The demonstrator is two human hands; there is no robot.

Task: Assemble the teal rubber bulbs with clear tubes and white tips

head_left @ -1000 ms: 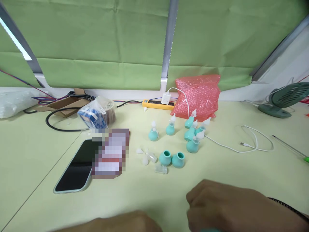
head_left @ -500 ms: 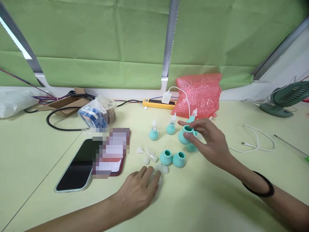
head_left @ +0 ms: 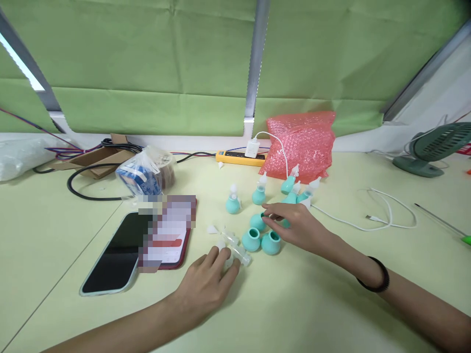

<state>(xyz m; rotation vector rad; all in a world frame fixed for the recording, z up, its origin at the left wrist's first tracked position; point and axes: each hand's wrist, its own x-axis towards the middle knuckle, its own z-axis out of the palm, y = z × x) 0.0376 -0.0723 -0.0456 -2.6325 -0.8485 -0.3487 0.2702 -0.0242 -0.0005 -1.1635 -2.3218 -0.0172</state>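
My right hand (head_left: 297, 226) rests low over the table, its fingertips pinched on a teal rubber bulb (head_left: 257, 221) that stands behind two more open teal bulbs (head_left: 261, 241). My left hand (head_left: 206, 286) lies palm down, with its fingertips on a clear plastic piece (head_left: 241, 255) beside a few small white tips (head_left: 218, 233). Several finished teal bulbs with white nozzles (head_left: 290, 189) stand further back.
Two phones (head_left: 138, 245) lie at the left. A pink bubble-wrap bag (head_left: 303, 144), a yellow power strip (head_left: 239, 157) and a white cable (head_left: 375, 215) lie behind. A tape bag (head_left: 147, 171), black cables and a green fan (head_left: 432, 147) are at the sides.
My right hand came up from the near edge, carried a teal bulb and lowered it behind the two open bulbs. My left hand reached forward onto the clear piece.
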